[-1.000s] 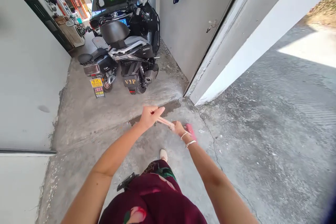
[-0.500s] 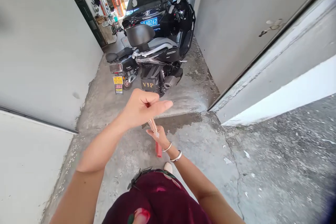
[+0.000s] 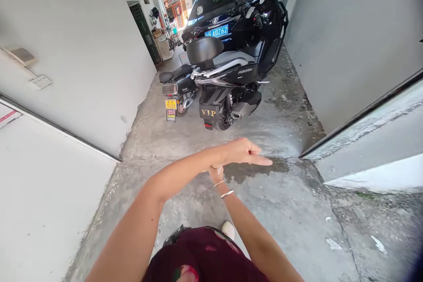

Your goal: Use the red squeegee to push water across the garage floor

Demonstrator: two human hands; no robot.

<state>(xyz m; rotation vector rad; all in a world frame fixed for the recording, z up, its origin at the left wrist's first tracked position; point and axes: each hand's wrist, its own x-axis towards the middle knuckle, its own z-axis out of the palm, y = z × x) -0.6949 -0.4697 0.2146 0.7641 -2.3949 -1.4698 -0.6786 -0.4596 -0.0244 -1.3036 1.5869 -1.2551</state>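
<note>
Concrete floor (image 3: 291, 216), near view: the left hand (image 3: 239, 152) lies half open over the right hand (image 3: 216, 174), fingers pointing right. The right hand, silver bangles (image 3: 223, 188) at its wrist, is mostly hidden, its grip indiscernible. A damp patch (image 3: 254, 169) lies just beyond; a black scooter (image 3: 224, 83) stands far ahead.

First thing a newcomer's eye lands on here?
The black maxi-scooter with its gold-lettered VIP flap stands at centre, next to a smaller black scooter with a yellow plate and in front of a dark car. In the foreground, the bare left hand lies across the right hand, whose wrist wears two silver bangles, in front of a dark wet patch on the concrete.
</note>
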